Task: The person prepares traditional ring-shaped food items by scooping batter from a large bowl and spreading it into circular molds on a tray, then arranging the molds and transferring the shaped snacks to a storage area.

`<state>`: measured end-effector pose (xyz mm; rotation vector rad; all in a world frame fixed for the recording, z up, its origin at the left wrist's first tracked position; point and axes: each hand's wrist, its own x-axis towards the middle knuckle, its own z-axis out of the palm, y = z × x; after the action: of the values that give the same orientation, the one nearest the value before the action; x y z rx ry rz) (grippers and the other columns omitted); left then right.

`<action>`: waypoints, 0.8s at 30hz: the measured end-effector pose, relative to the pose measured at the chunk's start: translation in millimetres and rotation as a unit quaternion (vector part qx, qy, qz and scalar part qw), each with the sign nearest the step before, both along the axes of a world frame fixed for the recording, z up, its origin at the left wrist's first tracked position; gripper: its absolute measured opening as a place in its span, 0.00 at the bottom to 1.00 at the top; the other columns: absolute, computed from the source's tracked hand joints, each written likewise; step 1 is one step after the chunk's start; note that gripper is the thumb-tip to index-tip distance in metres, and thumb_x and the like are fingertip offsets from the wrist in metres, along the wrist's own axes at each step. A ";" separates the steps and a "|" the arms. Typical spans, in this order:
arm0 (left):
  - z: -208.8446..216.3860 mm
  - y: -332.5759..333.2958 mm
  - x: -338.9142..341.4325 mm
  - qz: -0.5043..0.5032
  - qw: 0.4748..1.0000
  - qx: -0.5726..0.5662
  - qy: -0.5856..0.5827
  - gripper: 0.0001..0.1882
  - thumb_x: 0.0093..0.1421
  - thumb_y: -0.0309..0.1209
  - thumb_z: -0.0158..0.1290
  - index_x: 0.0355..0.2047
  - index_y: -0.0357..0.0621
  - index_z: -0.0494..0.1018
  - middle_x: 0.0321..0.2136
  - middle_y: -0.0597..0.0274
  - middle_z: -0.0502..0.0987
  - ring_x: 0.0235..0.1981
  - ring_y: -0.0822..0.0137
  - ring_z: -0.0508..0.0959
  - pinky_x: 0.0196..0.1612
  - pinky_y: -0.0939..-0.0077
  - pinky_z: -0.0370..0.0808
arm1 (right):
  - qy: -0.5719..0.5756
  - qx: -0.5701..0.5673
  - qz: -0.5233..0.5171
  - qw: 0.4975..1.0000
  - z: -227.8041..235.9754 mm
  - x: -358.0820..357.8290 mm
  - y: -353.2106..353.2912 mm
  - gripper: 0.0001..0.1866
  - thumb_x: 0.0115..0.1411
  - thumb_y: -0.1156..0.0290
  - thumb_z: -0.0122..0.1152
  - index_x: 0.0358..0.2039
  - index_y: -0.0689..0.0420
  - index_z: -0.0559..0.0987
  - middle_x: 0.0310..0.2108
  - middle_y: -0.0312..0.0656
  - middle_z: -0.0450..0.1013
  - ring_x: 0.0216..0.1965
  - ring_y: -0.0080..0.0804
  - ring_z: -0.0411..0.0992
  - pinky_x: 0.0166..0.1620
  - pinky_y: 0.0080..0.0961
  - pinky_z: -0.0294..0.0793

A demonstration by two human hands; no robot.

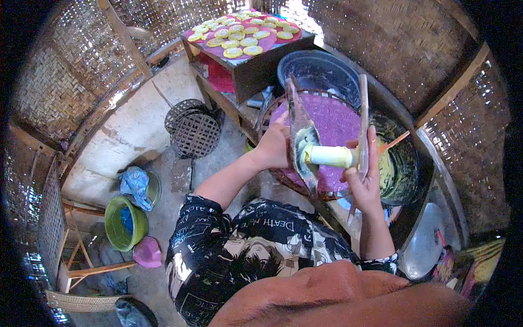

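A wooden hand press lies across both my hands. Its dough-smeared left board (302, 125) is gripped by my left hand (269, 146), fingers wrapped behind the edge. From that board a pale cylinder (331, 156), coated with yellow dough, runs to a narrow wooden bar (363, 114). My right hand (366, 189) is closed round this bar, with the thumb by the cylinder's end. Below the press is a round woven tray with a purple sheet (339, 119). Just right of my right hand stands a dark basin (406, 188) with yellow dough and an orange handle (395, 140).
Several flat yellow rounds (249, 41) lie on pink sheets atop a wooden table (261, 71). A large dark tub (294, 65) stands behind the tray. Woven baskets (196, 135), a green basin (111, 223) and a wooden frame (98, 270) are at left. A metal lid-like pan (424, 245) is at right.
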<state>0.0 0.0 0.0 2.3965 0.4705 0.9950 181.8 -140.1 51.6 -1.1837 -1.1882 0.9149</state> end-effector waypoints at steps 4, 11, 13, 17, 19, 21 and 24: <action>-8.2 -2.0 4.3 0.004 0.989 0.120 0.083 0.28 0.40 0.40 0.55 0.43 0.44 0.68 0.41 0.58 0.70 0.49 0.61 0.66 0.55 0.57 0.54 | -0.454 0.195 -0.053 0.868 13.7 -11.4 -9.8 0.40 0.40 0.61 0.64 0.54 0.50 0.58 0.45 0.55 0.59 0.41 0.50 0.65 0.37 0.37 0.70; -5.0 -6.4 20.8 -0.118 0.991 0.022 -0.055 0.16 0.40 0.40 0.53 0.29 0.46 0.69 0.28 0.60 0.71 0.35 0.60 0.71 0.44 0.61 0.64 | -0.505 0.145 -0.063 0.848 5.7 -31.2 -13.5 0.37 0.38 0.60 0.65 0.51 0.49 0.62 0.44 0.58 0.57 0.40 0.53 0.65 0.37 0.37 0.71; -5.5 -6.0 24.9 -0.075 0.993 0.094 -0.002 0.16 0.40 0.39 0.54 0.30 0.46 0.69 0.29 0.58 0.71 0.36 0.58 0.71 0.43 0.63 0.65 | -0.494 0.154 -0.079 0.852 -1.8 -35.3 -9.0 0.36 0.39 0.60 0.65 0.51 0.50 0.63 0.44 0.58 0.57 0.40 0.54 0.65 0.37 0.37 0.71; -26.0 3.8 29.8 -0.097 0.993 0.018 -0.071 0.16 0.40 0.38 0.54 0.29 0.46 0.70 0.29 0.56 0.71 0.35 0.56 0.71 0.41 0.64 0.66 | -0.492 0.065 -0.069 0.865 -5.7 -37.1 0.7 0.39 0.42 0.54 0.62 0.53 0.53 0.59 0.47 0.58 0.55 0.45 0.54 0.62 0.44 0.38 0.66; -33.2 10.2 31.7 -0.054 0.997 -0.002 -0.046 0.17 0.38 0.38 0.56 0.29 0.45 0.70 0.29 0.56 0.71 0.35 0.55 0.71 0.40 0.63 0.67 | -0.452 0.093 -0.069 0.884 -7.6 -28.1 10.6 0.40 0.44 0.50 0.60 0.54 0.56 0.57 0.49 0.57 0.55 0.48 0.52 0.60 0.48 0.38 0.62; -36.4 18.0 30.7 -0.056 0.993 -0.093 -0.043 0.19 0.37 0.39 0.57 0.30 0.45 0.69 0.29 0.57 0.71 0.34 0.54 0.71 0.39 0.64 0.67 | -0.409 0.122 -0.061 0.902 -13.1 -12.5 9.8 0.42 0.45 0.47 0.57 0.55 0.59 0.56 0.51 0.57 0.54 0.50 0.51 0.58 0.52 0.38 0.57; -16.5 22.0 32.6 -0.085 0.990 -0.055 -0.100 0.21 0.38 0.39 0.57 0.34 0.47 0.69 0.35 0.56 0.71 0.40 0.56 0.70 0.45 0.68 0.65 | 0.001 -0.290 0.137 0.947 -27.2 24.9 -9.3 0.47 0.46 0.40 0.51 0.55 0.64 0.51 0.53 0.54 0.54 0.54 0.48 0.54 0.55 0.35 0.50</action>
<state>32.6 22.0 -16.5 2.1711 0.2366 1.0877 206.7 -149.4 24.4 -1.4943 -1.1317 1.5494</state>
